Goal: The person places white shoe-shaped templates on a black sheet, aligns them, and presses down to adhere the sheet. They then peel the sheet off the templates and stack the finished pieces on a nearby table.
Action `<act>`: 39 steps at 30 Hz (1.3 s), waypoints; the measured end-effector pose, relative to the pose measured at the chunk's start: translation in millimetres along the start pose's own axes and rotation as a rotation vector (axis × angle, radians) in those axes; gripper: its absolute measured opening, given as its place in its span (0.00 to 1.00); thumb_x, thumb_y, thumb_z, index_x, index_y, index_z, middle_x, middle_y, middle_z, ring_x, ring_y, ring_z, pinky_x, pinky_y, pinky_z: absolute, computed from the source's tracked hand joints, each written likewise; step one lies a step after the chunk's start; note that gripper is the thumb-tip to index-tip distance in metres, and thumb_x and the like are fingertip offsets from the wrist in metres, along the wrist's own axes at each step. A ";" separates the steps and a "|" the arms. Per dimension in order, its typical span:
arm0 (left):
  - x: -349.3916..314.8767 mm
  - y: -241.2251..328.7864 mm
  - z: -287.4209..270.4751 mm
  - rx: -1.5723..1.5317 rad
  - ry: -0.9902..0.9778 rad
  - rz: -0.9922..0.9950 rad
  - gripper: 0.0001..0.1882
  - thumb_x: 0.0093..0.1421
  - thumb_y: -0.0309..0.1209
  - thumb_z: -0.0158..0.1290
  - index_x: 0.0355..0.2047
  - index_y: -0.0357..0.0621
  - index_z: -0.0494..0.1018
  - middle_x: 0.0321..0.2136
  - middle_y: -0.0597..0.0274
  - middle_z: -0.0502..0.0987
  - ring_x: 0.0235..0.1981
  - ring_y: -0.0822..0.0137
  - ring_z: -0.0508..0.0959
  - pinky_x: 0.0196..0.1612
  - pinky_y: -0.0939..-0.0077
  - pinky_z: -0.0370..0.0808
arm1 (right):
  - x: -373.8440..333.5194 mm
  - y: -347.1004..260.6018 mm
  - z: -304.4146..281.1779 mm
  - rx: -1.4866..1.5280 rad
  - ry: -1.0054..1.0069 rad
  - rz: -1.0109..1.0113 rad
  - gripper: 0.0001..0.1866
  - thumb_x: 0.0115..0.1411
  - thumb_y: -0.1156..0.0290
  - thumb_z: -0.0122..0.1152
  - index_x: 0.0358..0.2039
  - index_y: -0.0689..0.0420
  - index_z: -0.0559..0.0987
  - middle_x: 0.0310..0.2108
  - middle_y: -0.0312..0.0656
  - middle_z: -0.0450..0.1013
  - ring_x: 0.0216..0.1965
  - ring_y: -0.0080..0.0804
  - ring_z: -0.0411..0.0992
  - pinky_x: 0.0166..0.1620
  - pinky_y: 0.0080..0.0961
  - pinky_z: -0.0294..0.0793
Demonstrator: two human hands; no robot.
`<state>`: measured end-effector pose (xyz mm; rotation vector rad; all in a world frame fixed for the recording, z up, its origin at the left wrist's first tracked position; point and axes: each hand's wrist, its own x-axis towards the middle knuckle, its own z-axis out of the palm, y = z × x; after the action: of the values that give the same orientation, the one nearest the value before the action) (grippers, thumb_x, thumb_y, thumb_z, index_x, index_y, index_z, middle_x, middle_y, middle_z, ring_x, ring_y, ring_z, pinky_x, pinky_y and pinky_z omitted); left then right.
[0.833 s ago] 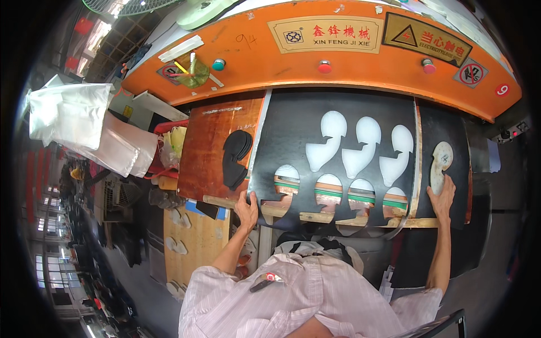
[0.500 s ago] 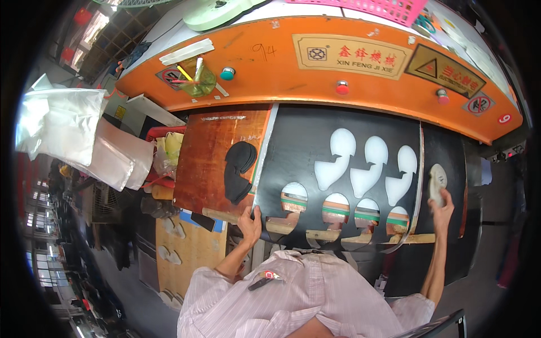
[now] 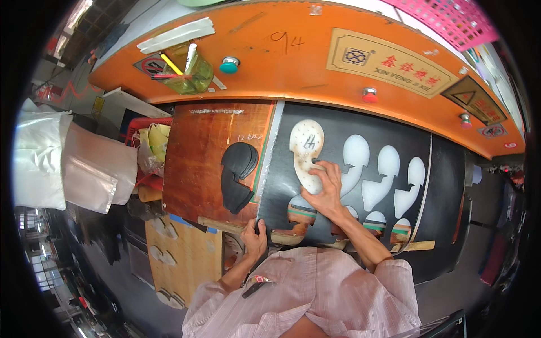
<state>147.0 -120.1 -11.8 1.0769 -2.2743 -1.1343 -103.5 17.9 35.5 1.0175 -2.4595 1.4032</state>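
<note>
A cream, sole-shaped cutting die (image 3: 305, 143) with small dark dots and a handwritten mark lies over the left part of a black sheet (image 3: 276, 169). My right hand (image 3: 326, 188) grips it by its narrower lower part, thumb on the near side and fingers on the right edge. Right of it, the sheet has several sole-shaped holes with white showing through; a nearer row of holes shows wood and a green strip beneath. My left hand (image 3: 255, 239) is closed on the sheet's near left edge, thumb on top. Black cut pieces (image 3: 239, 174) lie stacked on the brown board.
An orange machine beam (image 3: 259, 67) with buttons spans the far side, bearing a green pen cup (image 3: 194, 76). Clear plastic bags (image 3: 39, 158) hang at left. Below them, a wooden board (image 3: 183, 253) holds pale pieces. A pink basket (image 3: 451, 22) sits at far right.
My right hand has brought the cutting die from the right end leftward onto the black sheet, left of the far holes. My left hand stays at the sheet's edge. The view has shifted.
</note>
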 end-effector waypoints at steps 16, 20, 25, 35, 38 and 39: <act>35.3 15.7 22.9 0.063 0.103 0.055 0.08 0.66 0.31 0.59 0.35 0.39 0.78 0.26 0.46 0.80 0.27 0.44 0.80 0.32 0.56 0.75 | 35.8 10.6 -17.4 -0.040 -0.030 0.194 0.26 0.54 0.68 0.73 0.52 0.61 0.76 0.57 0.52 0.67 0.60 0.53 0.65 0.61 0.47 0.65; 76.1 24.8 50.6 0.112 0.189 0.207 0.07 0.65 0.31 0.59 0.36 0.39 0.79 0.26 0.45 0.81 0.27 0.42 0.81 0.33 0.52 0.75 | 46.4 64.5 -102.0 -0.019 0.261 0.307 0.13 0.59 0.73 0.68 0.43 0.61 0.78 0.44 0.45 0.73 0.45 0.38 0.71 0.50 0.34 0.72; 121.0 37.2 77.4 0.081 0.218 0.232 0.09 0.66 0.33 0.59 0.36 0.39 0.79 0.26 0.43 0.81 0.28 0.40 0.81 0.33 0.49 0.74 | 81.6 110.6 -218.8 -0.134 0.626 0.201 0.05 0.70 0.73 0.59 0.37 0.61 0.78 0.32 0.36 0.72 0.34 0.23 0.68 0.42 0.23 0.70; 196.4 89.2 94.0 0.107 0.064 0.061 0.18 0.69 0.44 0.56 0.36 0.39 0.80 0.22 0.38 0.78 0.27 0.36 0.81 0.34 0.47 0.74 | 111.3 119.8 -306.2 -0.250 0.553 0.243 0.09 0.69 0.70 0.64 0.33 0.61 0.79 0.28 0.33 0.71 0.30 0.22 0.65 0.37 0.24 0.69; 205.6 96.7 97.2 0.093 0.099 0.117 0.19 0.69 0.46 0.56 0.36 0.41 0.81 0.21 0.40 0.79 0.27 0.37 0.82 0.33 0.47 0.74 | 79.5 108.3 -270.7 -0.197 0.413 0.289 0.03 0.64 0.77 0.63 0.32 0.59 0.80 0.29 0.37 0.75 0.30 0.27 0.72 0.38 0.27 0.72; 207.4 97.7 99.2 0.121 0.105 0.128 0.19 0.69 0.45 0.56 0.35 0.41 0.81 0.22 0.40 0.79 0.27 0.38 0.82 0.33 0.48 0.74 | 67.9 105.7 -255.2 -0.237 0.366 0.230 0.02 0.64 0.77 0.63 0.32 0.58 0.80 0.29 0.40 0.76 0.32 0.32 0.75 0.39 0.29 0.74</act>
<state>-91.4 -192.7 6.0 0.9938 -2.3170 -0.8790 -272.6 225.7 131.1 0.3974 -2.4391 1.1869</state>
